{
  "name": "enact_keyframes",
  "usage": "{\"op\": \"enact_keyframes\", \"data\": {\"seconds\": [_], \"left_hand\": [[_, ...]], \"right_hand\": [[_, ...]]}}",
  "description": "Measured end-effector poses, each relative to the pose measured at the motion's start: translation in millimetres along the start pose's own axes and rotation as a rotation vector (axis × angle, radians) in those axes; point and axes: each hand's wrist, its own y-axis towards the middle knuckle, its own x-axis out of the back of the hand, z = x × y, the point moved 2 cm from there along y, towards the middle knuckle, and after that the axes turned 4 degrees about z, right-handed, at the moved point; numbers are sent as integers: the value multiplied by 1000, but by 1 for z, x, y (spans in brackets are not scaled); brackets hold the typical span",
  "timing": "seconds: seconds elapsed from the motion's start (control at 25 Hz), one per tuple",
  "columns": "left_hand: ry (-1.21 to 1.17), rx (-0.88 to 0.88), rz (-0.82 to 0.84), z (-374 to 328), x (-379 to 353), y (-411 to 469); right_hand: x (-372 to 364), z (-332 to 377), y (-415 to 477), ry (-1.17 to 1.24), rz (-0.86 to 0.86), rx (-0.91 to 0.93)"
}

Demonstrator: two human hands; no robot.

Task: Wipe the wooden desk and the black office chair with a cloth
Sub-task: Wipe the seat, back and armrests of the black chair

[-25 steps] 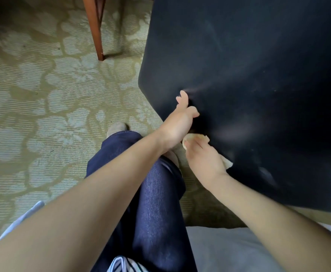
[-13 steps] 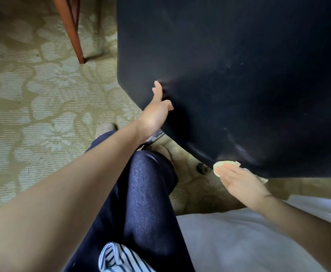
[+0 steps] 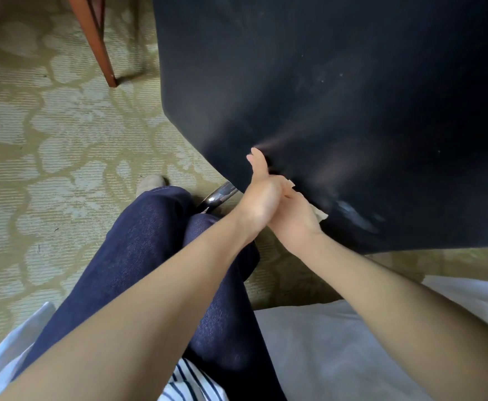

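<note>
The black office chair (image 3: 352,96) fills the upper right, and pale wipe streaks show near its lower edge. My left hand (image 3: 261,195) presses straight fingers into the chair's fabric by that lower edge, so creases spread from the fingertips. Just right of it, and partly under it, my right hand (image 3: 297,221) presses a pale cloth (image 3: 321,215) flat against the chair. Most of the cloth is hidden under the hand; only its corners stick out. A reddish wooden desk leg (image 3: 98,44) stands at the top left.
A chrome part of the chair's base (image 3: 219,195) pokes out below the chair beside my knee. My legs in dark jeans (image 3: 150,241) cross the centre. Patterned green carpet (image 3: 63,140) covers the left, and white bedding (image 3: 338,357) lies at the lower right.
My right hand has wiped the cloth back left along the chair's lower edge and now lies beside my left hand. The left hand has kept its place on the chair.
</note>
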Motion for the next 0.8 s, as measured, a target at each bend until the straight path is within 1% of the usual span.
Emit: {"op": "enact_keyframes", "data": {"seconds": [0.12, 0.16, 0.24, 0.32, 0.36, 0.4, 0.44, 0.52, 0.6, 0.64, 0.8], "left_hand": [[9, -3, -49, -1, -10, 1], [4, -6, -58, -3, -12, 1], [5, -6, -68, -3, -14, 3], [22, 1, -63, 0, -14, 7], [22, 5, -60, 2, -13, 8], [18, 5, -59, 3, -13, 9], [14, -1, -60, 4, -13, 9], [19, -15, -67, 7, -14, 9], [31, -18, -73, 8, -14, 11], [38, -18, -75, 9, -13, 12], [46, -25, -69, 10, -9, 14]], "right_hand": [[-11, 3, -6, 192, 85, -53], [-17, 3, -11, 226, 127, -44], [-37, 5, -31, 214, 154, -3], [-56, 6, -62, 175, 218, 63], [-63, 2, -77, 199, 247, 64], [-67, -6, -90, 269, 228, 28], [-68, -16, -103, 334, 172, -7], [-67, -33, -125, 331, 86, -9], [-67, -49, -146, 274, -126, 62], [-63, -57, -150, 255, -209, 66], [-33, -81, -146, 275, -423, -24]]}}
